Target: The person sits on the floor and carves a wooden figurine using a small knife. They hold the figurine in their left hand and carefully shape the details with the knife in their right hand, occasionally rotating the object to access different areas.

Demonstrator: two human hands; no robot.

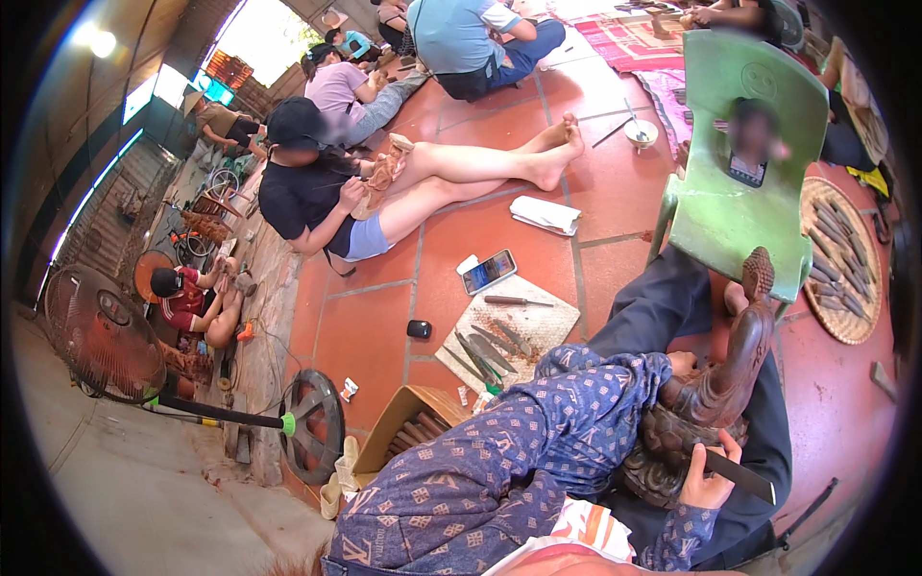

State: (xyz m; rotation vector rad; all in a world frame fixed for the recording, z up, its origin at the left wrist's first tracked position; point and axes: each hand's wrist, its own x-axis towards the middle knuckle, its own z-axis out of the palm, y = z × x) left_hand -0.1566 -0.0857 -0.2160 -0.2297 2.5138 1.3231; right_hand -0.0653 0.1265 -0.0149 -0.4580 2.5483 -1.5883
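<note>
A dark brown carved wooden statue, a seated figure with a knobbed head, lies tilted across my lap between my dark-trousered legs. My left hand is against the statue's far left side, gripping it; most of its fingers are hidden behind the wood. Near the statue's base, my right hand is closed round a flat dark metal blade, whose squared end points away to the right. Part of the carved base is covered by my right fingers and my blue patterned sleeve.
A woven mat holds a phone and several hand tools. A cardboard box of tools stands left. Ahead are a green chair and a round basket of tools. A floor fan and seated people surround me.
</note>
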